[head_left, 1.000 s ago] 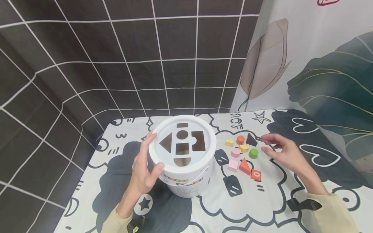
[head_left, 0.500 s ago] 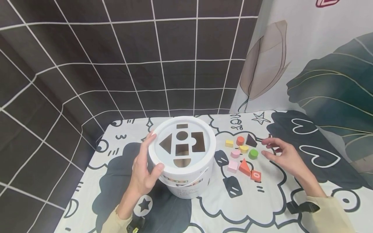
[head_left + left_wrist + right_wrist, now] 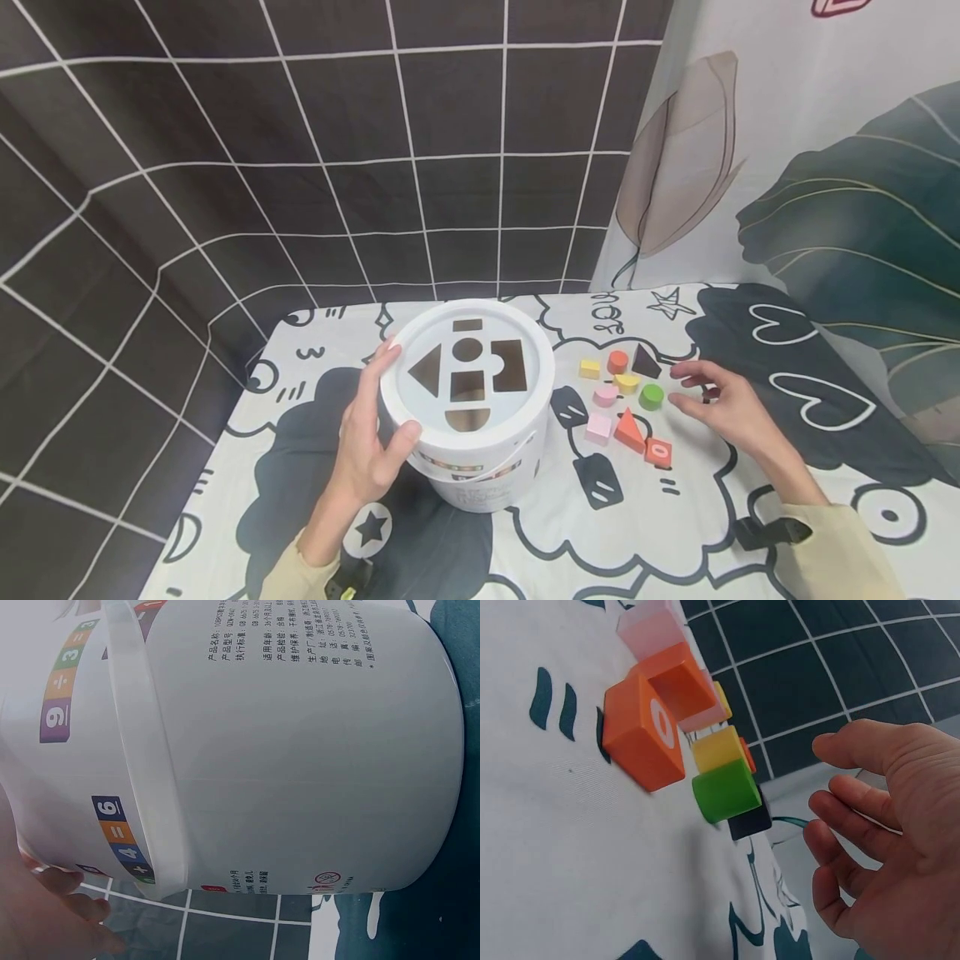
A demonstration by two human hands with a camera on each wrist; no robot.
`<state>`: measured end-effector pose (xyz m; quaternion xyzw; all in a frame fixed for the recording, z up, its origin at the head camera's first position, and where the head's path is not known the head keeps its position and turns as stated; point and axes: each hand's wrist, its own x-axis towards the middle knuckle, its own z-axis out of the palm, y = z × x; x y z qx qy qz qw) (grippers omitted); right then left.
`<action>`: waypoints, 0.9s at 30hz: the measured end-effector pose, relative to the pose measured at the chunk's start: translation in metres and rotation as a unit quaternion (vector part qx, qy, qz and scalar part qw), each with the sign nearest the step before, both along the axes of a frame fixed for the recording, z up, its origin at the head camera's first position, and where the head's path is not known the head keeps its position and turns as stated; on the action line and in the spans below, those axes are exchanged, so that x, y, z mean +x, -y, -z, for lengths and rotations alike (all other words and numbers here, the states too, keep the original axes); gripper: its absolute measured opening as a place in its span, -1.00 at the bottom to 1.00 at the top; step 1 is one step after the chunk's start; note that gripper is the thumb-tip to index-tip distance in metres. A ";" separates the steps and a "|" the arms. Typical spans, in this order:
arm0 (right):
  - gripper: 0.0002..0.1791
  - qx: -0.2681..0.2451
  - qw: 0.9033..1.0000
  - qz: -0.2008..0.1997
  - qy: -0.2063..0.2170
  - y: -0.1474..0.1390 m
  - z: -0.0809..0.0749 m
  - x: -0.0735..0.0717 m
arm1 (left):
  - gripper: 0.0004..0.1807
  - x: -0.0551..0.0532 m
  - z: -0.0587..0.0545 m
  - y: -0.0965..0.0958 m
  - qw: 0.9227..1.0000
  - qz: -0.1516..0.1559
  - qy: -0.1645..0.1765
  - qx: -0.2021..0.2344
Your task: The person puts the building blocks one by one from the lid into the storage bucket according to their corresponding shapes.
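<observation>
Patterned cloth: green block near right hand.

Just right of my left hand, touching it, the bucket stands on the cloth. Left of my right hand, toward the bucket, lie the blocks, a cylinder and a wedge nearest it. Beyond both hands is the backdrop.

A strip of bench parted the bucket from the pink cube. A narrow gap separated the right hand from the green cylinder, which, with the black block, stood between that hand and the yellow half-round block.
</observation>
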<state>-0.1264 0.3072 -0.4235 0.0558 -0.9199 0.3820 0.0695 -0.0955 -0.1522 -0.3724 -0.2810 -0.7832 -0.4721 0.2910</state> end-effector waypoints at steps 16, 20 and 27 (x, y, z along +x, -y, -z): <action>-0.54 -0.001 1.000 -0.003 0.000 0.001 0.019 -0.006 | -0.21 0.000 -0.001 0.000 1.000 -0.004 0.001 -0.003; -0.53 0.003 1.000 0.001 0.009 0.002 0.022 -0.007 | -0.21 0.001 -0.001 0.000 1.000 -0.004 0.004 -0.003; -0.53 0.005 1.000 0.004 0.023 0.002 0.029 -0.009 | -0.21 0.000 -0.001 0.000 1.000 -0.001 -0.004 0.000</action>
